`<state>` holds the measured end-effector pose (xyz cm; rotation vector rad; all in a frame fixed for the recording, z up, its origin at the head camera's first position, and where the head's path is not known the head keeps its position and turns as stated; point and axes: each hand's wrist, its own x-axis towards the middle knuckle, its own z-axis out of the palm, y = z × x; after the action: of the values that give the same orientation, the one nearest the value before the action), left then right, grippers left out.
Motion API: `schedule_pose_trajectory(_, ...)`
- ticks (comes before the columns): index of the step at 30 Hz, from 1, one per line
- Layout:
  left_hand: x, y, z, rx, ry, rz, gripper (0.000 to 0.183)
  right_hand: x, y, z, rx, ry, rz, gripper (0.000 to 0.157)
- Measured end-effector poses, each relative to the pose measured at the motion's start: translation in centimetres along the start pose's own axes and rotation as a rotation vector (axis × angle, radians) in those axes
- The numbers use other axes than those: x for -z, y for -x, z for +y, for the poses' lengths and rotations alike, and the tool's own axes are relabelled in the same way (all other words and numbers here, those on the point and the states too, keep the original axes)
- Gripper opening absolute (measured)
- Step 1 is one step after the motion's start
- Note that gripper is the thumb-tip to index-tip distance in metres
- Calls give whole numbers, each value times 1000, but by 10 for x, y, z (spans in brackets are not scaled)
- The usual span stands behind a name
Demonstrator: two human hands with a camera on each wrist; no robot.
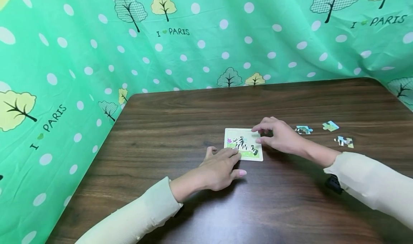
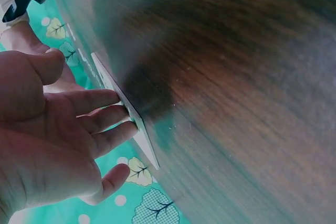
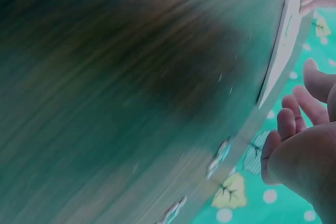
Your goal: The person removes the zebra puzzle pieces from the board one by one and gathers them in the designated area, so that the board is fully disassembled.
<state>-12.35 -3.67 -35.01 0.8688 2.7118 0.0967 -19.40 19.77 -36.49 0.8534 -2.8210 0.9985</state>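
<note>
A square puzzle board (image 1: 242,132) with a white border and a zebra picture lies flat on the table. My left hand (image 1: 219,169) rests its fingertips on the board's lower left part, thumb spread out to the side. In the left wrist view, those fingers reach over the edge of the board (image 2: 149,151). Over the board's right edge is my right hand (image 1: 283,138), thumb and forefinger apart, the other fingers loosely bent. The right wrist view shows nothing between the right hand's fingers (image 3: 311,106).
Three loose jigsaw pieces lie right of the board: one (image 1: 304,130) close behind the right hand, another (image 1: 330,126) farther back, a third (image 1: 346,142) nearer the right forearm. A green patterned curtain (image 1: 206,50) hangs behind the dark wooden table (image 1: 161,129).
</note>
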Motion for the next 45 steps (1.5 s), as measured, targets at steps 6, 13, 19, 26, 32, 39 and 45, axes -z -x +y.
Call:
schedule_pose_trajectory(6, 2, 0, 0, 10, -1, -19, 63, -16, -8, -7, -2, -6, -75, 38)
schedule_pose_trajectory(13, 2, 0, -1, 11, -8, -20, 64, -30, -13, -13, -37, 15, -93, 44)
schedule_pose_trajectory(19, 2, 1, -2, 8, -9, -19, 63, -33, -14, -14, -51, -4, -76, 39)
schedule_pose_trajectory(26, 2, 0, -2, 7, -24, -8, 63, -35, -17, -16, -53, -59, -66, 38)
schedule_pose_trajectory(32, 3, 1, 0, -1, -32, -1, 63, -36, -19, -17, -52, -83, -75, 34)
schedule_pose_trajectory(39, 4, 1, 0, 2, -28, -2, 63, -31, -19, -18, 58, 86, -90, 39)
schedule_pose_trajectory(45, 3, -2, -1, 7, -24, -3, 62, -28, -18, -19, 139, 176, -93, 41)
